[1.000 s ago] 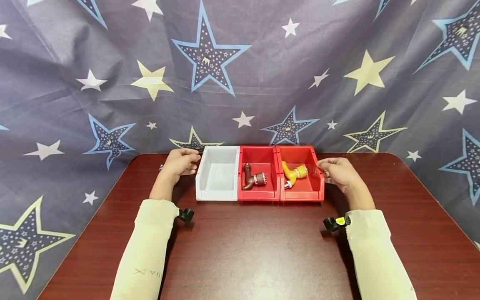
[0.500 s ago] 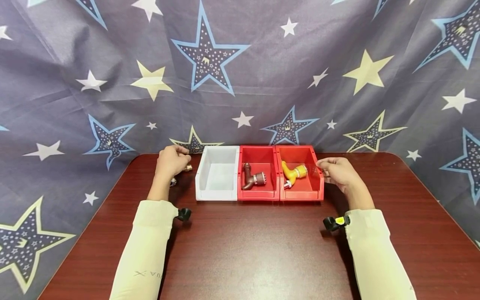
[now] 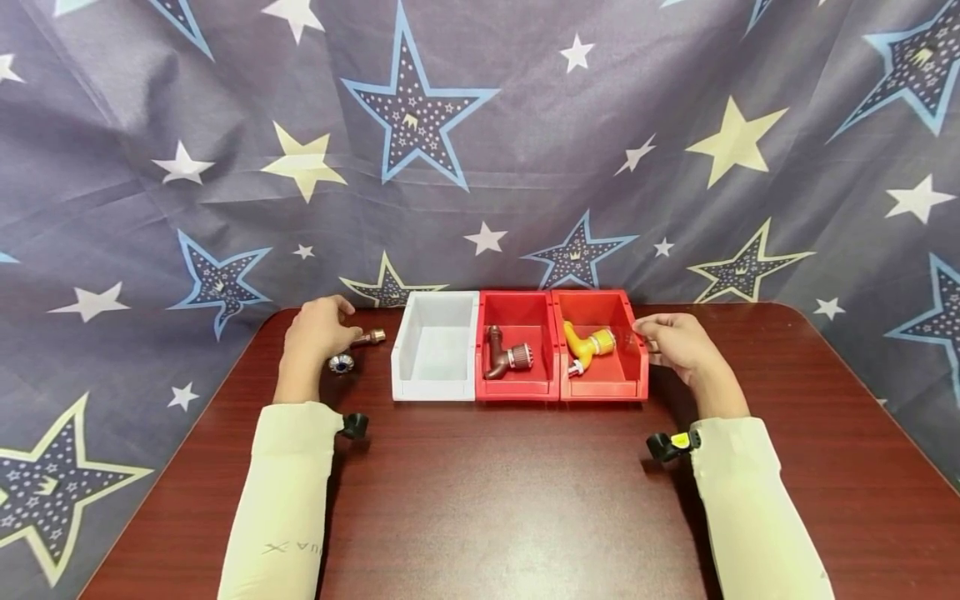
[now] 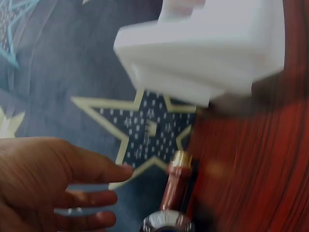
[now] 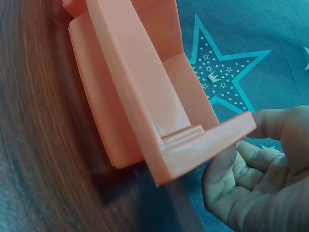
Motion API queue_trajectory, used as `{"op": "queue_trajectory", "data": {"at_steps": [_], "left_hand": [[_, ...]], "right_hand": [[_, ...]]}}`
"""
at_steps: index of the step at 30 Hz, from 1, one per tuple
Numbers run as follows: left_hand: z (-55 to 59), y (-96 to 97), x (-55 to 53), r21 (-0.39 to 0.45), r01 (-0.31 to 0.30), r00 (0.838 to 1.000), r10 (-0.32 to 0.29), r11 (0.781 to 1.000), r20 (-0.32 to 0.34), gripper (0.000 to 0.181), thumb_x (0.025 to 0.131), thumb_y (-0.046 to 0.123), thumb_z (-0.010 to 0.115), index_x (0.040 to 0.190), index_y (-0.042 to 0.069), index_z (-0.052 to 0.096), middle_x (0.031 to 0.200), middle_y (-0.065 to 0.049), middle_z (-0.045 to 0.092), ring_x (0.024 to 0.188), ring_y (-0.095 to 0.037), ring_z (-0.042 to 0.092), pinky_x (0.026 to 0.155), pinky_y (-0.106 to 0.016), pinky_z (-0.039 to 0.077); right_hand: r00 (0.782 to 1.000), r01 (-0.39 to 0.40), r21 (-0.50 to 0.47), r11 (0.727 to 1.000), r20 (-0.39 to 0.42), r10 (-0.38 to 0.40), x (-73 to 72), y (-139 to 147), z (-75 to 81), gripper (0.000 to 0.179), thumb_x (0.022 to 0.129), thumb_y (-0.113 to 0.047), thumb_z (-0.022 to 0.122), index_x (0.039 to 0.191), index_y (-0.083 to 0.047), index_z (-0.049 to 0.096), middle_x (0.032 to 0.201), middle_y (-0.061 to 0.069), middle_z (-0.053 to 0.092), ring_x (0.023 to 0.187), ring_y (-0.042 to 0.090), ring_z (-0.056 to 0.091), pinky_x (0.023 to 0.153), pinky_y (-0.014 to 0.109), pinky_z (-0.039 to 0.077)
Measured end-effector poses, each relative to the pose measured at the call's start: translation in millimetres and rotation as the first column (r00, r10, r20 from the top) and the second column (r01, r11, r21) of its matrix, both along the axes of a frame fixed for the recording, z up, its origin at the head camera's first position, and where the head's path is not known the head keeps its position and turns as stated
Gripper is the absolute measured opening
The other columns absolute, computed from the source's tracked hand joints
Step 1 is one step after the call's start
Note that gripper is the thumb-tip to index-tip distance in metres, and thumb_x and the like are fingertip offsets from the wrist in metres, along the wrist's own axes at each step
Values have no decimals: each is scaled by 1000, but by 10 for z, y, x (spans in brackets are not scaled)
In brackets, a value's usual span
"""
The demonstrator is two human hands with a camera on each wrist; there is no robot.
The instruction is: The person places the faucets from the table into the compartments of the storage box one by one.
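My left hand [image 3: 313, 340] is at the far left of the table, fingers relaxed and holding nothing. Close beside it lies a brown tap [image 3: 367, 337] with a brass end and a round chrome knob; in the left wrist view the tap [image 4: 175, 191] is apart from the fingers [image 4: 104, 166]. Part of it is hidden by the hand in the head view. My right hand [image 3: 678, 346] pinches the side wall of the orange-red bin [image 5: 140, 82] between thumb and fingers. A yellow tap [image 3: 588, 346] lies in that bin.
A white bin [image 3: 435, 389] and a red bin [image 3: 517, 390] stand in a row with the orange-red one. Inside the red bin is a dark brown tap [image 3: 504, 357]. Behind the wooden table [image 3: 510, 500] hangs a star-patterned cloth [image 3: 510, 150].
My left hand has moved left, away from the white bin, uncovering the tap beside it. The right hand stays at the orange-red bin.
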State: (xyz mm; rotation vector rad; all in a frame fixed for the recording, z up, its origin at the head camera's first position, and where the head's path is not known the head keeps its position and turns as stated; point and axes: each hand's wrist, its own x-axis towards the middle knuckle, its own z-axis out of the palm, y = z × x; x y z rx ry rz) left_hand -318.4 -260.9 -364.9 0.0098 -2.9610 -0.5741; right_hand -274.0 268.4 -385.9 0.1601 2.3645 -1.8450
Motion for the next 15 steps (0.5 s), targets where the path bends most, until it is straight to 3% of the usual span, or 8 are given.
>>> {"op": "queue_trajectory", "data": {"at_steps": [5,15], "left_hand": [[-80,-115,-32,-73,85,996,-83,994,37,46,86,31,78,122,5,65,120,-23,64,112,-47,58,88,-65,48],[-177,-113,-48,-171,128,988,-110,977,110,48,78,31,85,113,6,62,118,-23,52,114,-46,45,85,-68,47]], "right_hand": [[1000,-8,-5,1000,3,8,-1,0,4,40,106,-15,50,134,14,51,93,-2,67,77,11,64,74,26,60],[1000,-1,0,1000,6,1,-11,4,-4,41,105,-16,50,135,13,51,94,-1,67,77,11,63,74,26,60]]}}
